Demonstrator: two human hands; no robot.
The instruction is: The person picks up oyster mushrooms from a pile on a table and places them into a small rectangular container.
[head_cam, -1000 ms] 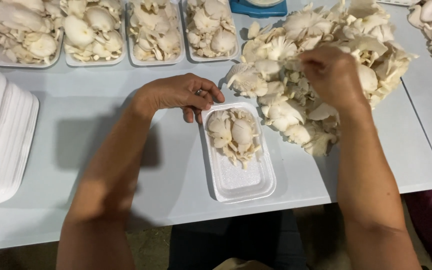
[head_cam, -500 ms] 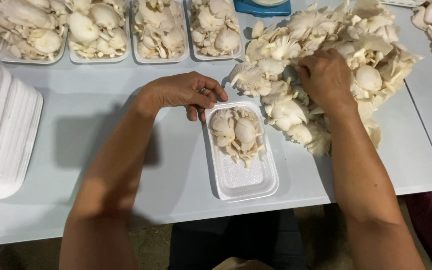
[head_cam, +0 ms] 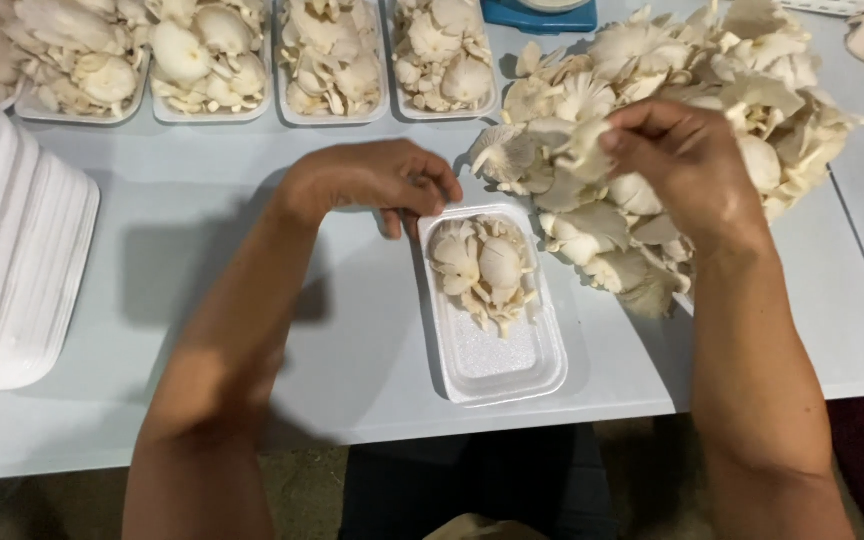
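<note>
The white foam tray (head_cam: 492,305) on the desk (head_cam: 352,340) is half filled; the left hand (head_cam: 377,180), curled and holding nothing, touches its corner; the right hand (head_cam: 687,160) pinches a mushroom (head_cam: 584,140) from the loose pile (head_cam: 672,120); four filled trays (head_cam: 332,55) stand behind.

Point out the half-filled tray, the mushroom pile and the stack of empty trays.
Tray (head_cam: 500,362), head view, bare floor.
Mushroom pile (head_cam: 802,130), head view, right side.
Tray stack (head_cam: 12,270), head view, top tray.

Stack of white foam trays (head_cam: 12,270) cut off at left edge, blue scale (head_cam: 540,14) clipped at top, right hand (head_cam: 687,165) fingertips blurred among the mushroom pile (head_cam: 672,120), left hand (head_cam: 377,180) fingertips curled under.
</note>
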